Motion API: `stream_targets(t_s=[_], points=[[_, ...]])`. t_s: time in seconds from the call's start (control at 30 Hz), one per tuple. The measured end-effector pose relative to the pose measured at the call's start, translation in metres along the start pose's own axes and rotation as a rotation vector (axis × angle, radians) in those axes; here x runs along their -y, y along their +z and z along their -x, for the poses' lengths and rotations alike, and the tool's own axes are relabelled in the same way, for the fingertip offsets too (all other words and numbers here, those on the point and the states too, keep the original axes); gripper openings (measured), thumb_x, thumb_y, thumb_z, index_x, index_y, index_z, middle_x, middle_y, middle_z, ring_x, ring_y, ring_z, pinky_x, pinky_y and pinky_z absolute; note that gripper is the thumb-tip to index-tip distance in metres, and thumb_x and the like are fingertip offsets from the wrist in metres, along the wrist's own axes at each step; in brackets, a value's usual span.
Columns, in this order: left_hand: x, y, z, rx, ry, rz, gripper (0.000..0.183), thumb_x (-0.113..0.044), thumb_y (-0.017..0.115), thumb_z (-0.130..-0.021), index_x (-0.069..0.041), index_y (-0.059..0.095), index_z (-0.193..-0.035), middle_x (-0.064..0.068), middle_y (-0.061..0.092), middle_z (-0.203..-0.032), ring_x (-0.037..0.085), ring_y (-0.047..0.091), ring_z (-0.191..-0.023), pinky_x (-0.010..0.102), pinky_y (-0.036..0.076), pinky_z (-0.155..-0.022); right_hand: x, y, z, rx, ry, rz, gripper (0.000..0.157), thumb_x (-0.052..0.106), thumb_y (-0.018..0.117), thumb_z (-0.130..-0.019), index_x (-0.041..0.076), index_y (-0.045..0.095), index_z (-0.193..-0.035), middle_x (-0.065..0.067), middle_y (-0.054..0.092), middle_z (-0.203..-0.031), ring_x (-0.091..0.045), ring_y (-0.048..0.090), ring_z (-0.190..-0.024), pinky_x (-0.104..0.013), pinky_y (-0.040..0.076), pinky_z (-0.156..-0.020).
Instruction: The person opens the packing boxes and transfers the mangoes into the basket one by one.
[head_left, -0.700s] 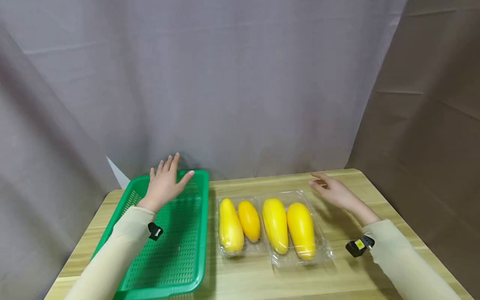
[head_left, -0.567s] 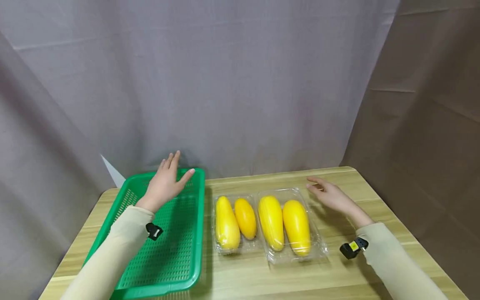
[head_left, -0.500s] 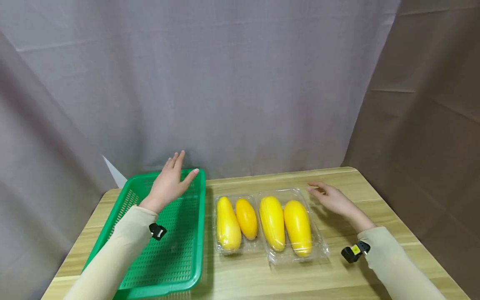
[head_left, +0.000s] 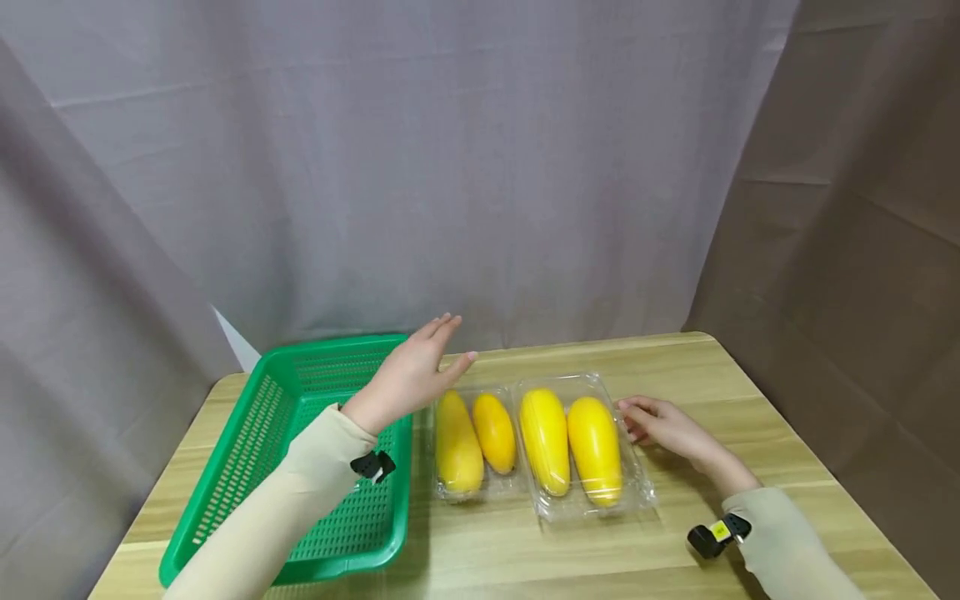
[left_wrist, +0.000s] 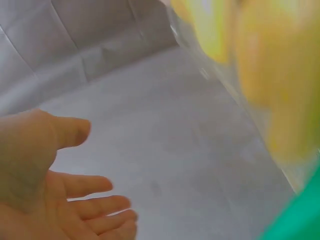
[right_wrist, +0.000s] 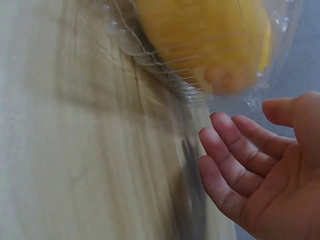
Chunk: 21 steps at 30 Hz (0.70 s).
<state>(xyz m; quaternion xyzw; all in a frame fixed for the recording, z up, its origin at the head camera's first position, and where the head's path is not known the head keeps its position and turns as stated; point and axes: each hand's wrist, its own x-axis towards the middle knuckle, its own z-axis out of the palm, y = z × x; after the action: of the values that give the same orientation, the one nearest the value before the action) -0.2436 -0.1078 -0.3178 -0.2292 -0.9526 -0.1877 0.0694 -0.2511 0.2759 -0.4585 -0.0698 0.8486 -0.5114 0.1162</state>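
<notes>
My left hand (head_left: 411, 375) hovers above the right rim of the green plastic basket (head_left: 225, 467), fingers straight and thumb spread. It holds nothing, and in the left wrist view its palm (left_wrist: 30, 200) faces a blurred patch of yellow. Two clear plastic boxes (head_left: 555, 510) stand side by side on the table, each with two yellow oblong fruits, such as the plump one (head_left: 595, 450) in the right box. At the right box's right edge is my right hand (head_left: 667, 429), its fingers loosely bent. In the right wrist view the fingertips (right_wrist: 218, 120) are close beside the box's ridged wall.
A light wooden table (head_left: 480, 562) carries everything. Behind it hangs a grey curtain (head_left: 480, 183), with a brownish cloth (head_left: 862, 250) on the right side. A black strapped-on camera sits at each wrist, the right one (head_left: 718, 535) with a yellow label.
The left hand has moved right, from over the basket to its right rim and the left box. The right hand has come nearer to the viewer, down to the right box's edge.
</notes>
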Motion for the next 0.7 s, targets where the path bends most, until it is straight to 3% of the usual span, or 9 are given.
stream_targets(t_s=[0.17, 0.37, 0.53, 0.7], points=[[-0.037, -0.002, 0.013, 0.078, 0.040, -0.005, 0.071, -0.059, 0.039, -0.091, -0.014, 0.030, -0.146, 0.006, 0.030, -0.148, 0.022, 0.034, -0.131, 0.041, 0.034, -0.101, -0.005, 0.001, 0.003, 0.012, -0.001, -0.032, 0.047, 0.030, 0.044, -0.099, -0.010, 0.046, -0.125, -0.011, 0.057, -0.091, -0.022, 0.057, -0.079, -0.037, 0.052, -0.071], [-0.063, -0.002, 0.031, 0.041, 0.036, 0.029, 0.070, -0.058, 0.039, -0.092, -0.013, 0.032, -0.145, 0.005, 0.035, -0.145, 0.023, 0.039, -0.128, 0.039, 0.036, -0.100, -0.010, 0.000, 0.004, 0.024, 0.019, -0.060, 0.045, 0.030, 0.043, -0.100, -0.010, 0.047, -0.119, -0.011, 0.057, -0.090, -0.022, 0.057, -0.078, -0.034, 0.052, -0.069], [-0.081, 0.016, 0.039, 0.041, 0.081, 0.054, 0.066, -0.054, 0.042, -0.093, -0.011, 0.037, -0.143, 0.006, 0.038, -0.144, 0.023, 0.040, -0.127, 0.040, 0.036, -0.100, -0.009, -0.002, 0.003, 0.020, 0.023, -0.094, 0.048, 0.036, 0.035, -0.101, -0.009, 0.047, -0.114, -0.009, 0.055, -0.086, -0.018, 0.055, -0.074, -0.031, 0.051, -0.065], [-0.100, 0.048, 0.045, 0.092, 0.104, 0.082, 0.066, -0.056, 0.041, -0.093, -0.011, 0.040, -0.141, 0.008, 0.040, -0.142, 0.024, 0.041, -0.126, 0.041, 0.038, -0.098, -0.010, -0.002, 0.001, 0.027, 0.021, -0.110, 0.045, 0.039, 0.031, -0.101, -0.002, 0.051, -0.098, -0.006, 0.053, -0.079, -0.016, 0.052, -0.068, -0.028, 0.049, -0.061]])
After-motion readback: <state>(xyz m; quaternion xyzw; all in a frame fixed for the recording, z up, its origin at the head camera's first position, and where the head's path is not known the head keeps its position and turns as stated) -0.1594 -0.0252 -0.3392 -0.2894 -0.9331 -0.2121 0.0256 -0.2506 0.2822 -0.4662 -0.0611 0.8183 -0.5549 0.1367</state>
